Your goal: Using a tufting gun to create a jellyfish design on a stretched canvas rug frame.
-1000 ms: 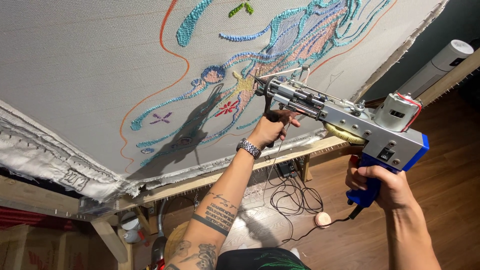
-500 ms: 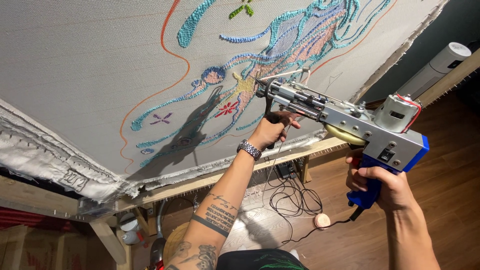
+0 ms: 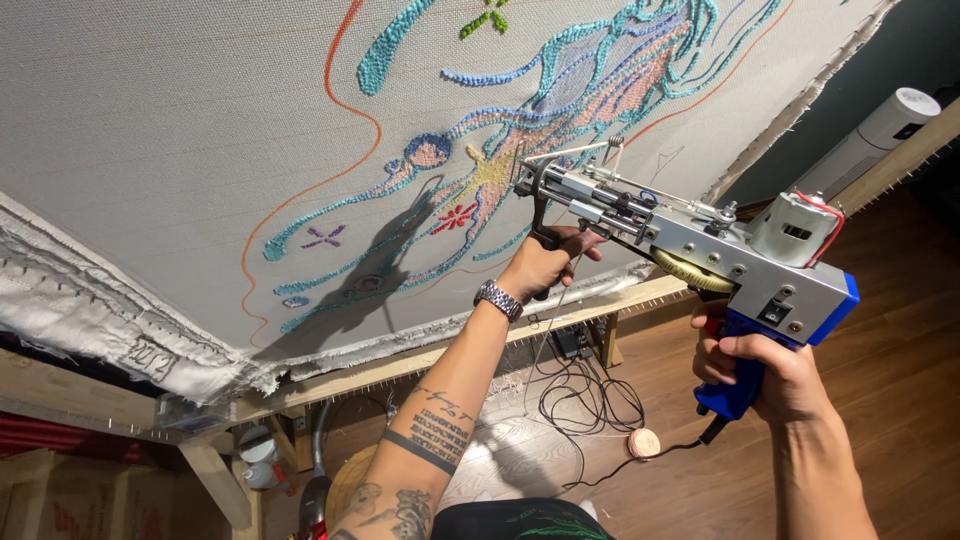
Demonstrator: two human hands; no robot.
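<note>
Hands clenched on tufting gun (image 3: 690, 245): left hand (image 3: 545, 262) at front grip, right hand (image 3: 765, 375) on blue handle; needle tip hidden

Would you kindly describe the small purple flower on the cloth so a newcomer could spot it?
Start at the stretched grey cloth on its wooden frame. Follow the orange outline down to its lower left; the purple flower sits just right of it. Unlike the red flower, it stands alone.

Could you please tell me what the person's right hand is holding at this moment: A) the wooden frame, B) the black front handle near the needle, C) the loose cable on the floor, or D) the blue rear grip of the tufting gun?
D: the right hand wraps the blue rear grip of the tufting gun, while the left hand takes the black front handle.
</note>
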